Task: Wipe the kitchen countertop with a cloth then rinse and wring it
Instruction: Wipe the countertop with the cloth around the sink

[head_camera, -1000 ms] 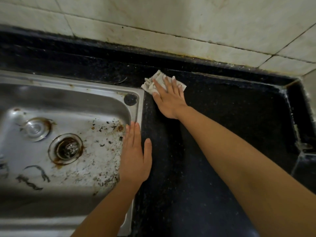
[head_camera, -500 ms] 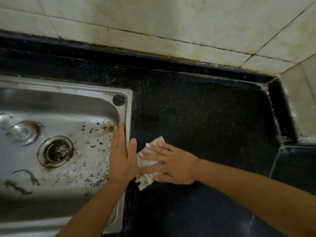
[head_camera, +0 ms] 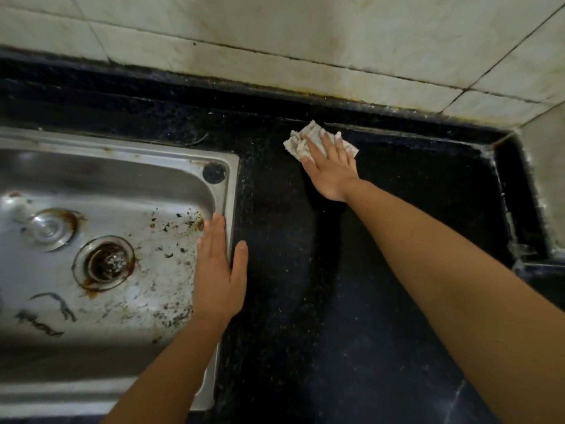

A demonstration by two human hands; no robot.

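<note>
A crumpled white cloth (head_camera: 298, 144) lies at the far side of the black speckled countertop (head_camera: 397, 240), close to the raised back ledge. My right hand (head_camera: 331, 168) presses flat on the cloth with fingers spread, covering most of it. My left hand (head_camera: 218, 273) rests flat on the right rim of the steel sink (head_camera: 122, 166), fingers together over the basin edge and thumb on the counter. It holds nothing.
The sink basin is dirty, with dark crumbs and a rusty drain (head_camera: 105, 263). Stained white wall tiles (head_camera: 305, 41) rise behind the counter. A raised black ledge (head_camera: 516, 191) closes the counter at the right corner.
My right hand has slid the cloth from beside the sink rim near my left hand away to the back of the counter. My left hand stays on the sink rim.
</note>
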